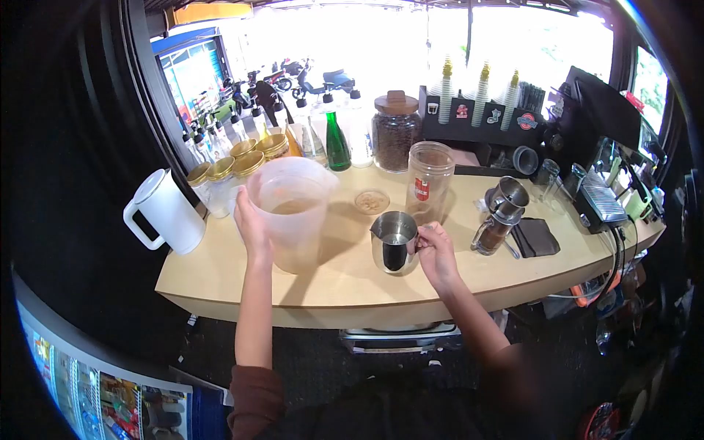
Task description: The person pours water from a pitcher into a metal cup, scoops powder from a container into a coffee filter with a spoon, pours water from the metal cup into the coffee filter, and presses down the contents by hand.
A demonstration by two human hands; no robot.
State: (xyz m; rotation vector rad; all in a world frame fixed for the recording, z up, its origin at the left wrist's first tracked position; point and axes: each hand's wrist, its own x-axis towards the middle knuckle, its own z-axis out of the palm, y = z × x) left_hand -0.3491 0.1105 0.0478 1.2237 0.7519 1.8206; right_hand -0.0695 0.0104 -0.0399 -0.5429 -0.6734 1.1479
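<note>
By their handles, the left hand (254, 226) grips a tall, probably light frosted-plastic pitcher (299, 236); beside it, the right hand (438, 257) pinches a stiff-looking silvery metal jug (394, 247).

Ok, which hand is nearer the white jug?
Left. The left hand, on the plastic pitcher, is right of the white jug; the right hand, holding the metal cup, is farther right, beyond the pitcher.

No wording is readable. A red label (422, 189) with pale marks is on the clear jar (434, 163) near the middle of the table (220, 271). Small stickers (526, 121), including one red oval, line the black cup holder (469, 144) at the far edge; their lettering is too small.
</note>
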